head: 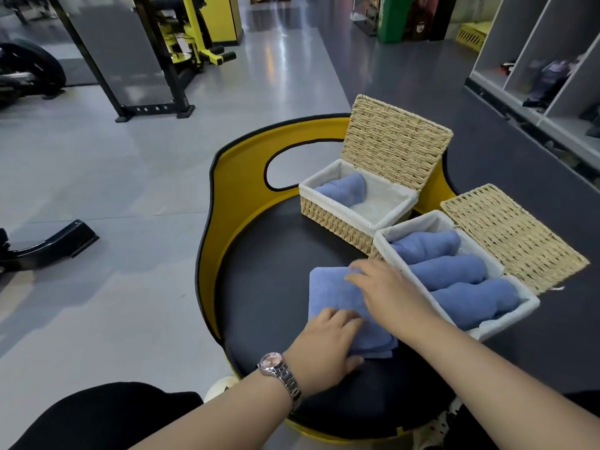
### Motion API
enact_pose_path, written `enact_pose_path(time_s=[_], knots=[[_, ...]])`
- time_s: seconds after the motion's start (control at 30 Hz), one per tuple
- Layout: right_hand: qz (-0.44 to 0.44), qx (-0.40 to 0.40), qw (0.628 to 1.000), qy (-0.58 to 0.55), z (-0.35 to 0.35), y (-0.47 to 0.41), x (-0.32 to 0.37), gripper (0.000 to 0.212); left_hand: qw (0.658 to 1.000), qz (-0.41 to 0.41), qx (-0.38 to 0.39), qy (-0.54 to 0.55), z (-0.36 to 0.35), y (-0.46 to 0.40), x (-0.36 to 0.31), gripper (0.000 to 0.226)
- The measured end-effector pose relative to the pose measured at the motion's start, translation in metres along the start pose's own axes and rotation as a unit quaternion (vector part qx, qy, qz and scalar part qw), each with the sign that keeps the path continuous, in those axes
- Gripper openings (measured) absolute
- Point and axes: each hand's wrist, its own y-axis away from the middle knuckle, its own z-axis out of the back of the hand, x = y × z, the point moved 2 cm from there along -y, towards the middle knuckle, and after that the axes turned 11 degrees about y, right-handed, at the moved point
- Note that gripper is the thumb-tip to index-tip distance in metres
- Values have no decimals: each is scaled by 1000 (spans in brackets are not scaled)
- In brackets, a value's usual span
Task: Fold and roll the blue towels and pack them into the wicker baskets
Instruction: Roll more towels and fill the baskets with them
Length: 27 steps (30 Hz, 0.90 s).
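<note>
A folded blue towel (pixel 331 293) lies flat on the dark round seat (pixel 269 254). My left hand (pixel 328 342) presses on its near edge, fingers curled over the cloth. My right hand (pixel 386 287) rests flat on the towel's right side, fingers spread. The near wicker basket (pixel 506 326), white-lined with its lid open, holds three rolled blue towels (pixel 451 271). The far wicker basket (pixel 334 219), also open, holds one rolled blue towel (pixel 347 190) at its left end.
The seat has a yellow curved backrest (pixel 227 177) with a cut-out handle. Black and yellow gym machines (pixel 181 37) stand behind on the grey floor. Open shelves (pixel 552 66) line the right side. My dark-clothed knee shows at bottom left.
</note>
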Motion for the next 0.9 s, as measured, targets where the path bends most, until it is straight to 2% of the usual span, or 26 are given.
enact_pose_path(time_s=[0.03, 0.1, 0.17, 0.2, 0.23, 0.27, 0.33, 0.4, 0.47, 0.5, 0.53, 0.57, 0.63, 0.7, 0.77, 0.8, 0.83, 0.9], knots=[[24, 61, 998, 4, -5, 0, 0, 33, 999, -20, 5, -33, -3, 4, 4, 54], [5, 178, 984, 18, -13, 3, -1, 38, 995, -39, 0, -92, -5, 9, 13, 49], [-24, 230, 972, 46, -17, 7, 0, 36, 989, -46, -39, -133, 0, 11, 22, 33], [-20, 228, 971, 67, -15, 7, 5, 31, 987, -43, -53, -145, 5, 10, 26, 22], [-15, 219, 973, 70, -10, 8, 12, 26, 986, -23, -58, -155, 12, 8, 29, 26], [-14, 215, 975, 50, -5, 10, 18, 24, 983, 1, -60, -173, 18, 5, 34, 39], [-7, 235, 972, -1, 6, 15, 29, 34, 979, 51, -74, -184, 35, 3, 40, 50], [-18, 230, 973, 0, 10, 17, 32, 43, 985, 81, -82, -125, 48, 2, 49, 37], [-62, 137, 987, -49, 7, 14, 25, 28, 988, 111, -106, -35, 60, 2, 57, 16], [-93, 85, 987, -97, 2, 12, 20, 17, 985, 133, -111, -12, 61, 2, 63, 24], [-126, 64, 980, -138, -3, 10, 14, 18, 982, 164, -95, 7, 60, 3, 71, 40], [-157, 78, 970, -168, -8, 9, 9, 36, 977, 198, -73, 39, 60, 4, 77, 57], [-196, 163, 941, -222, -18, 8, 0, 77, 961, 258, -31, 91, 56, 4, 86, 82], [-184, 222, 924, -252, -27, 8, -5, 95, 956, 279, -10, 85, 52, 4, 93, 91], [-163, 234, 924, -255, -33, 10, -7, 102, 959, 277, 0, 59, 50, 5, 95, 85], [-161, 237, 925, -250, -35, 10, -8, 100, 962, 270, 8, 46, 50, 5, 96, 74], [-155, 231, 929, -244, -35, 10, -10, 91, 965, 260, 15, 36, 50, 4, 95, 60], [-121, 202, 948, -212, -32, 9, -9, 55, 972, 234, 3, 38, 52, 4, 92, 35]])
